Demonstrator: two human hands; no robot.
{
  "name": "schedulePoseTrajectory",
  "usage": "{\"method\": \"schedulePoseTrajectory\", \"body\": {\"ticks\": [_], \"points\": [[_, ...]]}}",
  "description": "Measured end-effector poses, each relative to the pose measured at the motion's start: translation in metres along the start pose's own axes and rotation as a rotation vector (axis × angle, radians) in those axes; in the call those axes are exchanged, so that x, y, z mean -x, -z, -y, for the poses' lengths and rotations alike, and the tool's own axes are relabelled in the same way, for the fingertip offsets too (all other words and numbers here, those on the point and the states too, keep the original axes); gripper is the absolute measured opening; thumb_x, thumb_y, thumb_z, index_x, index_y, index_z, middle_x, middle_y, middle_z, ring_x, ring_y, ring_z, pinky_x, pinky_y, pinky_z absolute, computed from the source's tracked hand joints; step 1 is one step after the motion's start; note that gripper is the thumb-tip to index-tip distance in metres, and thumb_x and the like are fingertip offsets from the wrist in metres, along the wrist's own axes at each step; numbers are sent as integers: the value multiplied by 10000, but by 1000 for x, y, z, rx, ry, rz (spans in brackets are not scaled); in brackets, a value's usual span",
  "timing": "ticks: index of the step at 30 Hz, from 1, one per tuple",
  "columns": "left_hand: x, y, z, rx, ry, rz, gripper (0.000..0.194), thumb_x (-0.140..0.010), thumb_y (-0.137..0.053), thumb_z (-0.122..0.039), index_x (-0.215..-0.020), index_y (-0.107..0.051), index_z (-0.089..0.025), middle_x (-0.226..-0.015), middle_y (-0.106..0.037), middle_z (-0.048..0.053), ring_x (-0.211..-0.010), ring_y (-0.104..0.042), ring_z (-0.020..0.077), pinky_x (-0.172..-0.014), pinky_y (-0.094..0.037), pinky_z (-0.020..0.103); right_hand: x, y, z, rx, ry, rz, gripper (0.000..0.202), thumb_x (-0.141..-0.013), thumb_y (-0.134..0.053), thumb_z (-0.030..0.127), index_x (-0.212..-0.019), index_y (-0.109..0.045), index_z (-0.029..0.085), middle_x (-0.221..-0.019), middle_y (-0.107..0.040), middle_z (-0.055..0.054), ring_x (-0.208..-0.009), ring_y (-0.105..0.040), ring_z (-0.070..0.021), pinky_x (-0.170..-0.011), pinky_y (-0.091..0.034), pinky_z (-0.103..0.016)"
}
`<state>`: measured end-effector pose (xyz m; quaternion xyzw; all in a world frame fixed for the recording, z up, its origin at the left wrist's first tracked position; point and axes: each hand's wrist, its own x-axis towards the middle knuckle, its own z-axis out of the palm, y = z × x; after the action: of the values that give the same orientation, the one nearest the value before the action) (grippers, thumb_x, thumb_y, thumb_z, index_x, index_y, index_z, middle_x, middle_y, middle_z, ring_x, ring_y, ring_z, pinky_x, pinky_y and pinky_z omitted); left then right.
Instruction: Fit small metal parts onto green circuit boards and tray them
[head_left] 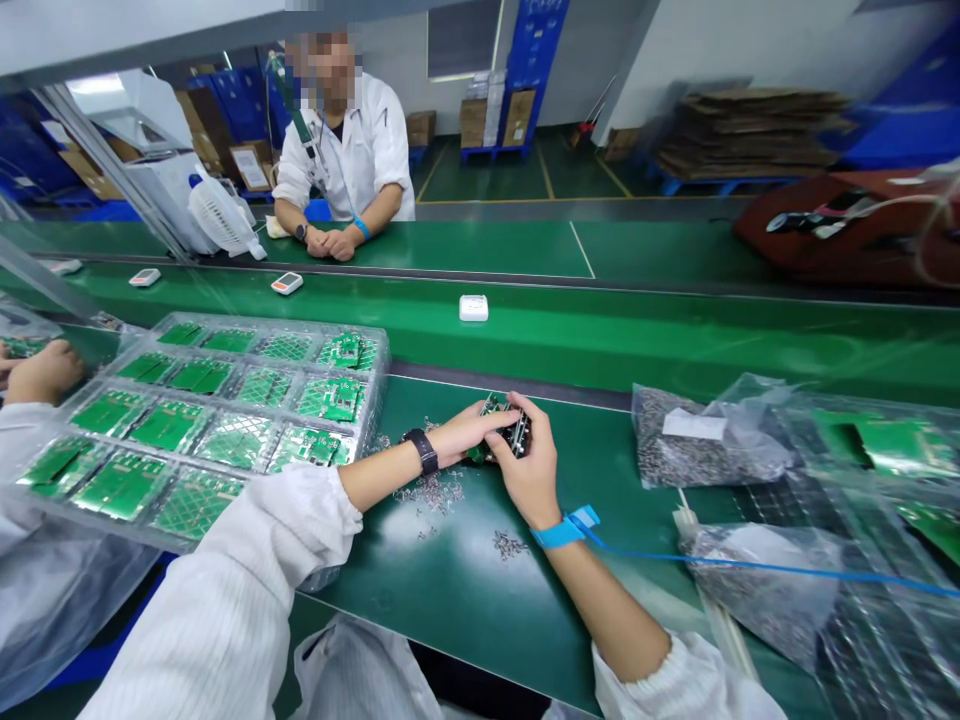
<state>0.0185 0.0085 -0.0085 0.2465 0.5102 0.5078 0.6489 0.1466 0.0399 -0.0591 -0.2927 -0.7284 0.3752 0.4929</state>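
Observation:
My left hand (463, 432) and my right hand (534, 468) meet over the green work surface (450, 560). Between them is a small stack of circuit boards (517, 432), green with dark parts, gripped by the fingers of both hands. Its far side is partly hidden by my fingers. Loose small metal parts (439, 490) lie scattered below my left hand, and a smaller heap of them (510, 545) sits nearer to me. To the left, a clear compartment tray (379, 375) holds several green boards.
On the right lie bags of small parts (701, 450) (765, 580) and clear trays with boards (900, 440). White devices (473, 308) rest on the green conveyor (600, 335). A blue wrist cord (712, 562) runs right. A co-worker (345, 150) sits opposite; another's hand (49, 370) is left.

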Motion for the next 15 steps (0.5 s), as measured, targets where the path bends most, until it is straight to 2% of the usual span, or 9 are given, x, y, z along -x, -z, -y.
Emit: {"method": "schedulePoseTrajectory", "body": {"ticks": [4,9,13,15], "points": [[7,-5,-3,-76,-88,53,340,-853,-761,-353,-1112,-623,-181,-1055,-683,54,-1027,-638,192,-924,-481,316,0,3,2,32,82,-33,604,-923,-661,553,-1418,-525,234,-1337,-607,-144,-1256,-581,-331,-1075,-474,-554],[23,-18,-8,-411,-497,185,573,-810,-791,-352,-1313,-561,-203,-1342,-615,97,-1280,-561,264,-1118,-411,395,1,8,3,129,396,-150,718,-911,-562,695,-1468,-435,260,-1332,-547,-152,-1257,-559,-366,-1041,-486,-610],[32,-20,-8,-663,-722,217,664,-796,-751,-304,-1412,-513,-236,-1383,-602,89,-1262,-584,280,-1096,-448,419,5,9,-9,162,614,-243,754,-887,-498,742,-1466,-362,278,-1292,-503,-144,-1174,-592,-353,-946,-545,-595],[36,-22,-7,-733,-792,238,716,-757,-736,-263,-1435,-506,-244,-1375,-609,87,-1225,-609,278,-1064,-477,417,9,11,-20,188,587,-223,809,-830,-511,802,-1441,-335,302,-1304,-470,-137,-1164,-588,-351,-926,-553,-591]]}}
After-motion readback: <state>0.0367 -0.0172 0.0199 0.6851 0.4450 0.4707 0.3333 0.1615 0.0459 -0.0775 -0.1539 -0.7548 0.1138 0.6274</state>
